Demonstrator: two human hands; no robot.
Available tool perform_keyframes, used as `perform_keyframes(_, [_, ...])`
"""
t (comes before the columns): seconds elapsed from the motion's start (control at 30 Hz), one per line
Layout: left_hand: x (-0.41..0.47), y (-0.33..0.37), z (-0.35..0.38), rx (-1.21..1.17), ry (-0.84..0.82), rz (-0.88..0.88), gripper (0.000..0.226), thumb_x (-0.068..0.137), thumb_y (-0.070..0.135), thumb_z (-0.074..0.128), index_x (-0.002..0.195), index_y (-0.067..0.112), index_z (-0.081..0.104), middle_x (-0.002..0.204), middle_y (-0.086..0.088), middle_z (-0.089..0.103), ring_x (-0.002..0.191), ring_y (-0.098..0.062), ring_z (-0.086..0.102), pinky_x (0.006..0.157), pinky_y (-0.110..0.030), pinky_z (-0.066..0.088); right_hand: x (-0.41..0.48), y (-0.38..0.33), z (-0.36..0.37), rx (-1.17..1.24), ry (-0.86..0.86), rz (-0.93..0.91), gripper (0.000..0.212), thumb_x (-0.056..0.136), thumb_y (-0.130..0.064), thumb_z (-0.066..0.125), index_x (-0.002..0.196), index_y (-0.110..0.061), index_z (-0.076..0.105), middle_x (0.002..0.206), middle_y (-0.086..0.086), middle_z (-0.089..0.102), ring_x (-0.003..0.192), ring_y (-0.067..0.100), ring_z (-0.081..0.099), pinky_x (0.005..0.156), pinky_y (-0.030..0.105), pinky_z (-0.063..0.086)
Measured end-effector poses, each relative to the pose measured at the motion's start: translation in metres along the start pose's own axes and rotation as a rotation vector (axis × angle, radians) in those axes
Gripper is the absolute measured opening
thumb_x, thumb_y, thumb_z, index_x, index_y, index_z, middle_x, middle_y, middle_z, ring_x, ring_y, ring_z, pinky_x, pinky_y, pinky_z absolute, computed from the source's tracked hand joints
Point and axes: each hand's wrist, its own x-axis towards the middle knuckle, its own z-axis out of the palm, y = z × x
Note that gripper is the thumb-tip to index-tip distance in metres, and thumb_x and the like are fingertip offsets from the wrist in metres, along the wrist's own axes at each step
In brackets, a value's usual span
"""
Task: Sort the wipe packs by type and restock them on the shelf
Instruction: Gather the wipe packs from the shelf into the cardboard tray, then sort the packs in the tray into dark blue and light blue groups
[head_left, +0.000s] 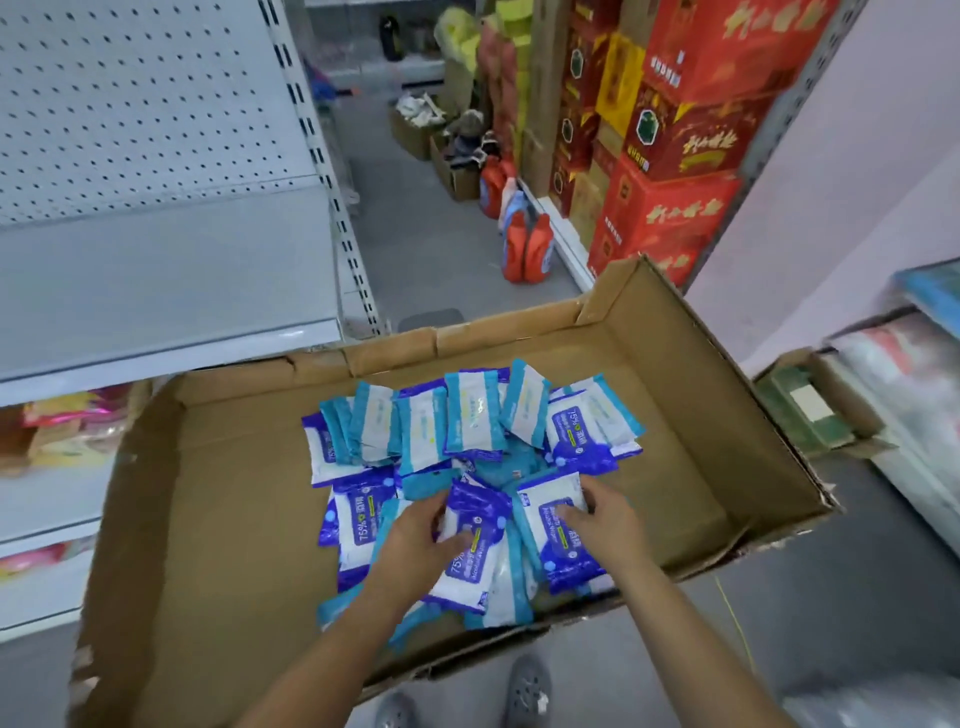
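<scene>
Currently left hand (415, 527) grips a dark-blue pack (480, 525) — thumb on its face, fingers over the far edge. Right hand (605, 514) curls onto a 2nd dark-blue pack (556, 540) just beside it. Both packs top the wipe pile (467, 467), mid cardboard box (675, 374), toward its near wall. Teal packs (475, 415) lie farther in. Prob. light, soft, squashy w/ slick film — clamp across the flat faces or pinch an end seam. Shelf (156, 291) sits beyond the box's far-left corner.

A grey floor (415, 249) runs past stacked red cartons (675, 166) and a pale wall (872, 182).
</scene>
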Motion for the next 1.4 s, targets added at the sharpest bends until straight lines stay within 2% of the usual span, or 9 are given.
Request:
perform_keyframes(0.07, [-0.001, 0.003, 0.001, -0.037, 0.056, -0.036, 0.035, 0.085, 0.026, 0.079, 0.116, 0.028, 0.063, 0.089, 0.018, 0.069, 0.080, 0.008, 0.062, 0.071, -0.007, 0.044, 0.007, 0.002, -0.004, -0.092, 0.000, -0.012, 0.023, 0.087, -0.022, 0.073, 0.109, -0.019, 0.064, 0.096, -0.003, 0.067, 0.087, 0.018, 0.062, 0.070, 0.027, 0.043])
perform_keyframes(0.17, [-0.003, 0.003, -0.001, -0.002, 0.096, -0.035, 0.026, 0.087, 0.013, 0.076, 0.111, 0.018, 0.066, 0.076, 0.022, 0.062, 0.070, 0.017, 0.056, 0.065, -0.001, 0.038, 0.012, 0.001, -0.004, -0.135, -0.009, -0.021, 0.033, 0.091, -0.032, 0.069, 0.120, -0.023, 0.057, 0.110, -0.001, 0.065, 0.100, 0.022, 0.064, 0.077, 0.031, 0.046])
perform_keyframes(0.27, [-0.005, 0.003, -0.010, 0.050, 0.148, 0.022, 0.030, 0.087, 0.017, 0.077, 0.114, 0.020, 0.066, 0.100, 0.015, 0.060, 0.086, 0.007, 0.056, 0.078, -0.004, 0.041, 0.012, -0.014, -0.010, -0.084, -0.029, -0.003, 0.046, 0.098, -0.028, 0.060, 0.141, -0.019, 0.046, 0.128, 0.006, 0.061, 0.116, 0.028, 0.059, 0.084, 0.029, 0.041])
perform_keyframes(0.33, [-0.007, 0.003, -0.020, -0.040, 0.116, -0.012, 0.027, 0.091, 0.017, 0.072, 0.111, 0.030, 0.060, 0.096, 0.010, 0.063, 0.086, -0.001, 0.060, 0.072, -0.007, 0.045, 0.011, -0.031, -0.017, -0.014, -0.062, -0.011, 0.051, 0.101, -0.028, 0.056, 0.148, -0.017, 0.039, 0.140, 0.006, 0.055, 0.119, 0.023, 0.056, 0.087, 0.025, 0.038])
perform_keyframes(0.5, [-0.005, -0.014, -0.071, -0.190, 0.088, 0.049, 0.034, 0.089, 0.027, 0.070, 0.118, 0.042, 0.061, 0.100, -0.007, 0.071, 0.094, -0.027, 0.069, 0.087, -0.045, 0.055, 0.011, -0.094, -0.014, 0.132, -0.046, -0.154, 0.016, 0.105, -0.027, 0.046, 0.120, -0.029, 0.053, 0.106, -0.011, 0.068, 0.097, 0.012, 0.066, 0.072, 0.016, 0.043])
perform_keyframes(0.6, [0.000, -0.035, -0.122, -0.226, 0.111, 0.070, 0.033, 0.092, 0.021, 0.068, 0.120, 0.038, 0.064, 0.096, -0.003, 0.073, 0.088, -0.022, 0.068, 0.083, -0.039, 0.055, 0.016, -0.134, 0.017, 0.316, -0.044, -0.115, 0.018, 0.105, -0.023, 0.045, 0.115, -0.033, 0.056, 0.098, -0.010, 0.069, 0.077, -0.002, 0.066, 0.065, 0.014, 0.048])
perform_keyframes(0.73, [0.001, -0.070, -0.192, -0.239, 0.155, 0.052, 0.040, 0.096, 0.005, 0.062, 0.115, 0.039, 0.064, 0.097, 0.013, 0.076, 0.085, -0.009, 0.070, 0.076, -0.025, 0.054, 0.017, -0.184, 0.080, 0.371, -0.168, -0.011, 0.033, 0.089, -0.001, 0.043, 0.106, -0.023, 0.062, 0.084, 0.000, 0.072, 0.066, 0.014, 0.067, 0.061, 0.028, 0.053])
perform_keyframes(1.07, [0.004, -0.127, -0.268, -0.097, 0.263, -0.104, 0.019, 0.094, 0.015, 0.061, 0.099, 0.033, 0.064, 0.094, 0.009, 0.072, 0.074, 0.000, 0.067, 0.060, -0.014, 0.047, 0.023, -0.250, 0.213, 0.170, -0.459, -0.068, 0.035, 0.090, -0.001, 0.058, 0.115, -0.024, 0.064, 0.103, 0.008, 0.075, 0.089, 0.028, 0.074, 0.079, 0.044, 0.059])
perform_keyframes(1.4, [0.011, -0.144, -0.270, 0.252, 0.206, -0.302, 0.033, 0.096, 0.033, 0.062, 0.127, 0.023, 0.058, 0.129, 0.005, 0.065, 0.115, -0.014, 0.061, 0.080, -0.027, 0.051, 0.057, -0.252, 0.284, -0.072, -0.696, -0.071, 0.036, 0.093, -0.004, 0.057, 0.121, -0.026, 0.055, 0.110, 0.002, 0.070, 0.094, 0.021, 0.073, 0.086, 0.040, 0.060])
